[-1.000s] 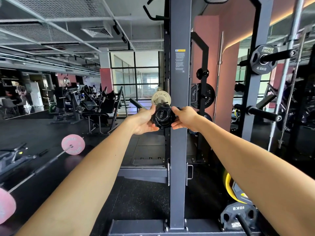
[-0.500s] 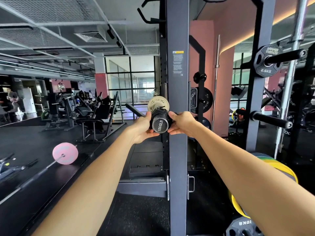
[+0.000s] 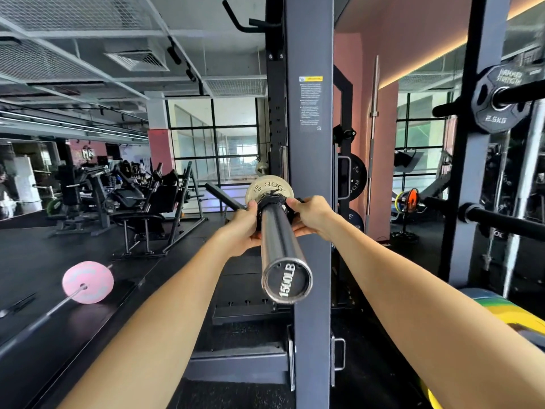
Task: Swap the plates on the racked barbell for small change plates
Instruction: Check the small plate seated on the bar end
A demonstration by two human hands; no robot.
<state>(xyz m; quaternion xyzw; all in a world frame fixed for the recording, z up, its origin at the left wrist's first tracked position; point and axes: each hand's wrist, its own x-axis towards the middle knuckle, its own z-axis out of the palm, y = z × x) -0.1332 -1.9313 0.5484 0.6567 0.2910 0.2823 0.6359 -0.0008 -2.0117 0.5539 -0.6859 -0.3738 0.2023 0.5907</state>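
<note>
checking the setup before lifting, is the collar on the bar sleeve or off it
On. The black collar rings the bar sleeve against the small plate, with the left hand and right hand gripping it. Locked or loose: cannot tell.

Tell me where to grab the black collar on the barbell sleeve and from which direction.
Take the black plastic collar by its two opposite flanks, one hand from each side of the steel barbell sleeve, as the left hand and right hand do now. It rings the sleeve against the small grey change plate, so its back face is blocked; probably only the sides offer a grip.
</note>
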